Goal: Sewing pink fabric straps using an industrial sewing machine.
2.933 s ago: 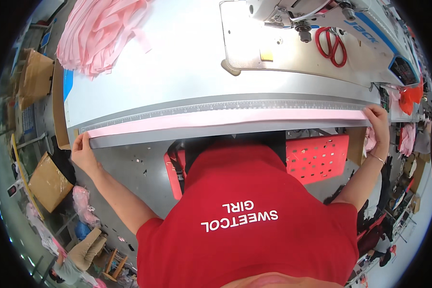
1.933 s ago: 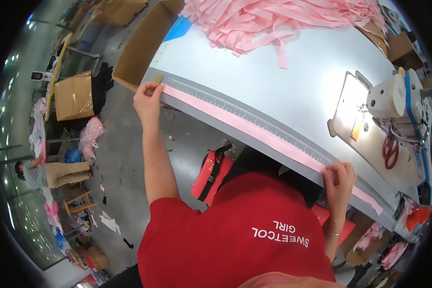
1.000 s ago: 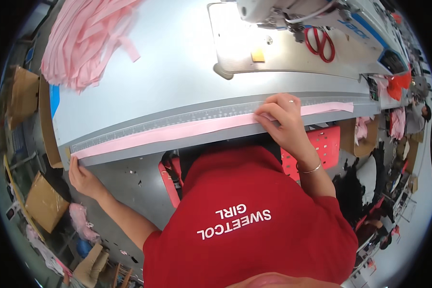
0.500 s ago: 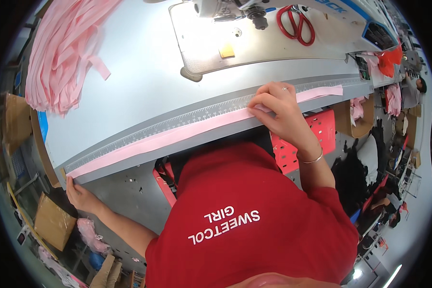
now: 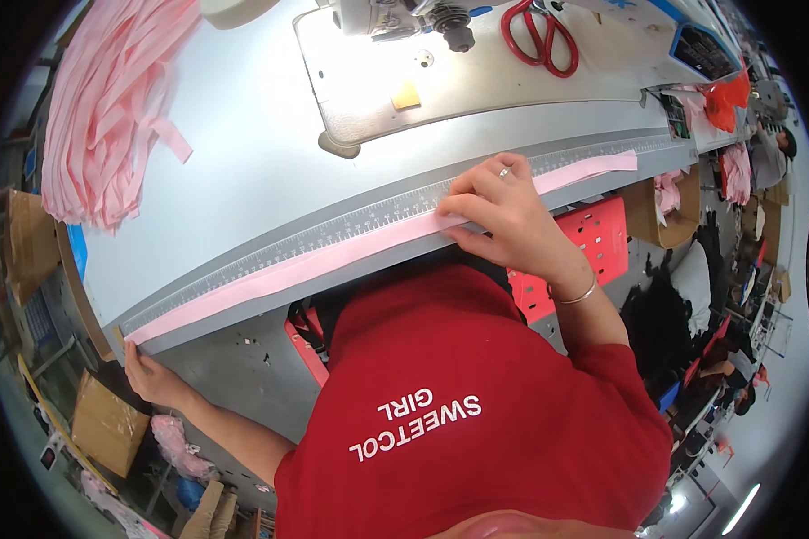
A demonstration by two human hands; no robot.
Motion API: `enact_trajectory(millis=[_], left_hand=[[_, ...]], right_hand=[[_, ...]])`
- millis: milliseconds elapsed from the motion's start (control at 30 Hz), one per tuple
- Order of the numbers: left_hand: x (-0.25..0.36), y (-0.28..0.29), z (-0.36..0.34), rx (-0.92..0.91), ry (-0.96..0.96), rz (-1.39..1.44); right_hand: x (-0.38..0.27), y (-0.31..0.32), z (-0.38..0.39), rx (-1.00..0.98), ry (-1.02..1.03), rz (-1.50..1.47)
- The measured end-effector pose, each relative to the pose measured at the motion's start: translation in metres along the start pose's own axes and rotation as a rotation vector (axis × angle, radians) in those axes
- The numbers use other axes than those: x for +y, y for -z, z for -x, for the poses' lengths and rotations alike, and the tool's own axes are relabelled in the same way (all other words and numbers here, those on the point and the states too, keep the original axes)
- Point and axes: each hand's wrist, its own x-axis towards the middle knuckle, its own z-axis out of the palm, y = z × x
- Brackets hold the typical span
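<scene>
A long pink fabric strip (image 5: 333, 257) lies along the table's near edge, just below a clear ruler (image 5: 333, 228) with fine markings. At the ruler's left end, my left hand (image 5: 155, 379) pinches the strip's end at the table corner. My right hand (image 5: 510, 216) is past the middle of the strip, with curled fingertips on it and the thumb low by the table edge. Beyond that hand the strip runs on to a free end near the ruler's right end. Part of the ruler and strip is hidden under my right hand.
A heap of pink strips (image 5: 108, 117) lies at the far left of the table (image 5: 216, 180). Ahead are a sewing machine (image 5: 404, 18), a yellow pad (image 5: 405, 95) and red-handled scissors (image 5: 541, 40). A carton (image 5: 661, 211) stands at right, and a pink-red perforated seat (image 5: 593, 247) is below the edge.
My right hand has slid a little left along the strip, and its thumb has come away from the forefinger. My left hand stays at the strip's end. The view has shifted slightly.
</scene>
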Motion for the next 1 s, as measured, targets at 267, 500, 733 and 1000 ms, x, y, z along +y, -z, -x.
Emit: enact_trajectory(millis=[267,500,733,1000], left_hand=[[-0.0021,-0.0002,-0.0006,-0.003,-0.021,0.001],[0.0021,0.0016,-0.0026,0.003,-0.022,0.014],[-0.0002,0.0021,-0.0017,-0.008,-0.014,0.004],[-0.0007,-0.0004,0.0009,0.001,-0.018,0.035]], right_hand=[[0.0030,0.0004,0.0068,0.107,0.049,0.028],[0.0045,-0.0006,0.0083,0.142,0.066,0.050],[0.0070,0.0024,0.0062,0.144,-0.040,-0.012],[0.0050,0.0053,-0.0009,0.052,-0.054,0.061]])
